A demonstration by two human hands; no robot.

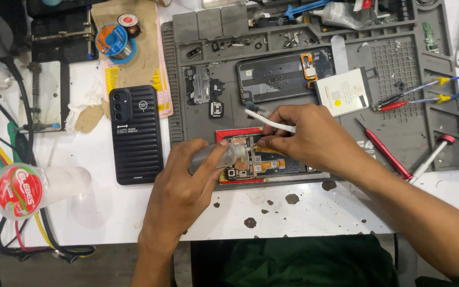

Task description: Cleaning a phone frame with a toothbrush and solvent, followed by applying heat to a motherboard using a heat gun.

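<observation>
My left hand (179, 188) grips a small clear squeeze bottle (216, 157), its nozzle pointing right over an opened phone (264, 165) with exposed circuit boards on a red backing. My right hand (306, 135) holds a white toothbrush (264, 119) between its fingers, bristles up at the left end, and its fingertips rest on the opened phone's upper edge. The phone lies on the near edge of a grey repair mat (431, 106).
A black ridged phone case (136, 135) lies left of the mat. On the mat are a rear phone panel (280, 74), a white battery (343, 93), red screwdrivers (383, 149), and clip leads (415, 98). Solder spool (113, 41), plastic cup (33, 188) and cables sit left.
</observation>
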